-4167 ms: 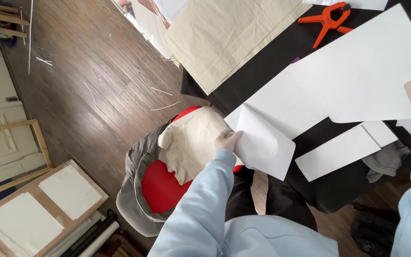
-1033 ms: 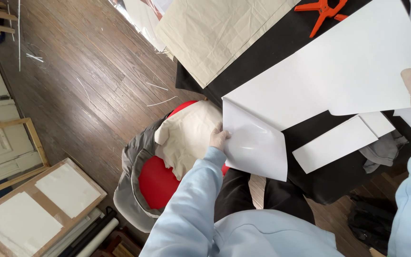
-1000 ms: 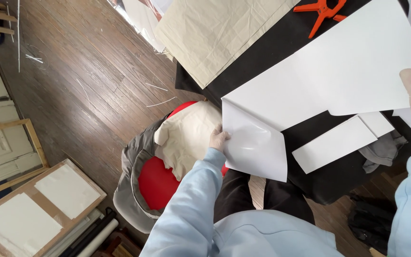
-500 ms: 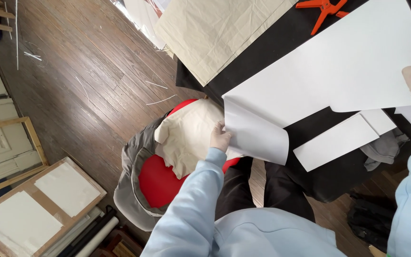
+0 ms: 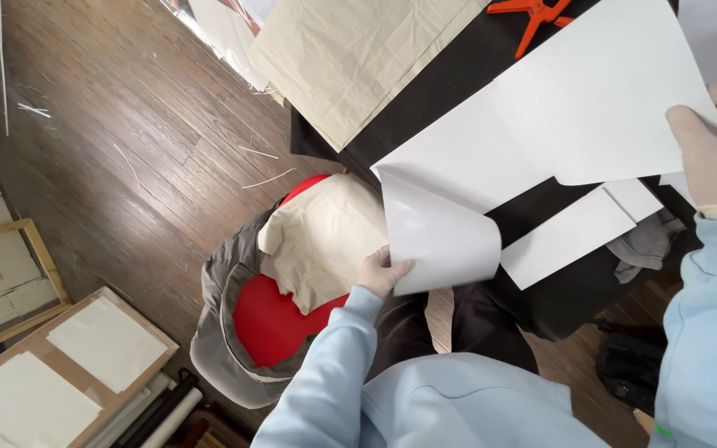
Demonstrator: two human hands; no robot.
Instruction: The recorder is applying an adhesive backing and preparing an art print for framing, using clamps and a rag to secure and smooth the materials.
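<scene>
You've got an orange spring clamp (image 5: 533, 17) at the top edge of the black table (image 5: 458, 79), with a creased tan paper sheet (image 5: 358, 58) overhanging its corner. A narrow white strip (image 5: 570, 236) lies on the black surface. Below the table – red-seated chair (image 5: 271, 319) with a grey garment (image 5: 217, 332) draped round it and crumpled tan paper (image 5: 325, 241) on the seat. Framed panels (image 5: 68, 373) lean at lower left on the dark wood floor (image 5: 126, 124).
</scene>
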